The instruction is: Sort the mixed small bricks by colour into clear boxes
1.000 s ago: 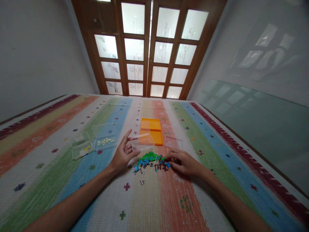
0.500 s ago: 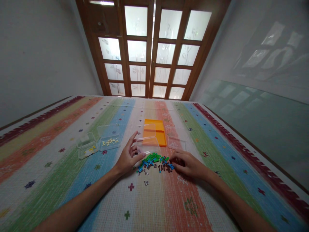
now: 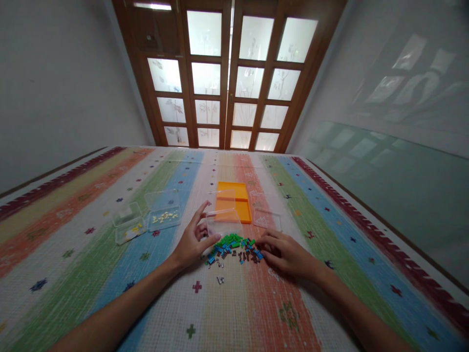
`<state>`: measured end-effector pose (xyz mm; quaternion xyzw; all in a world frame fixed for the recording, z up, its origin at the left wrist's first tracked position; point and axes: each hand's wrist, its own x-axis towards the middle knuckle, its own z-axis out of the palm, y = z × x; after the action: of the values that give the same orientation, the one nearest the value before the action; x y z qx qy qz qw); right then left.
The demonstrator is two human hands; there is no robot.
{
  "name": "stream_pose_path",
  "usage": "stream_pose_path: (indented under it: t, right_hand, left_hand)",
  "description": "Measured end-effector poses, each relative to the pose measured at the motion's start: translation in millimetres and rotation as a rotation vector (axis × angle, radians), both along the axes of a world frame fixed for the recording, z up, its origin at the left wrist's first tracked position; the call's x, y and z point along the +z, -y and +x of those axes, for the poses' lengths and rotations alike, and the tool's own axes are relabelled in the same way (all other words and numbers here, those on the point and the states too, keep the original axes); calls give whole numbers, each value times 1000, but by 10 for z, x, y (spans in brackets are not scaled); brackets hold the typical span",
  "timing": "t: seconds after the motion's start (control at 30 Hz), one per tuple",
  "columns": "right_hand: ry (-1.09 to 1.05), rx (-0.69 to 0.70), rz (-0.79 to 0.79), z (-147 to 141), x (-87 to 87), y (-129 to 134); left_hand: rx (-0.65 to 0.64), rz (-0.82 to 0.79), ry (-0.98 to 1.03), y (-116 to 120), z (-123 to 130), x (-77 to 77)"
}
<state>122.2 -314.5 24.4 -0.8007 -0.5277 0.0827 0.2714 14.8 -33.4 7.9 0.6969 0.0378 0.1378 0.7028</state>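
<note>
A pile of small green, blue and brown bricks lies on the striped cloth between my hands. My left hand rests at the pile's left side, thumb and index finger spread wide beside a clear plastic box. On the right edge of the pile, my right hand has its fingers curled and drawn together near blue and brown bricks; whatever is between the fingertips is too small to make out. A few small grey pieces lie in front of the pile.
Behind the clear box is an orange tray, with a clear lid to its right. To the left, two open clear boxes hold small pieces: pale ones and yellow and white ones. A wooden door stands beyond the table.
The view has shifted slightly. Both hands keep nearly the same places, with my right hand's fingers moved a little at the pile's edge.
</note>
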Motion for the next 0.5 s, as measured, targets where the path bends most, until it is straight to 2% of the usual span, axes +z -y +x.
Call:
stream_pose_path:
  t: [0.2,0.5]
  right_hand:
    - [-45,3,-13,-19,59,-3]
    - [-27,10,4,-3,36,33]
  left_hand:
    - [16,7,-19,-6,-6,-4]
    - [10,8,-54,10,-46,40]
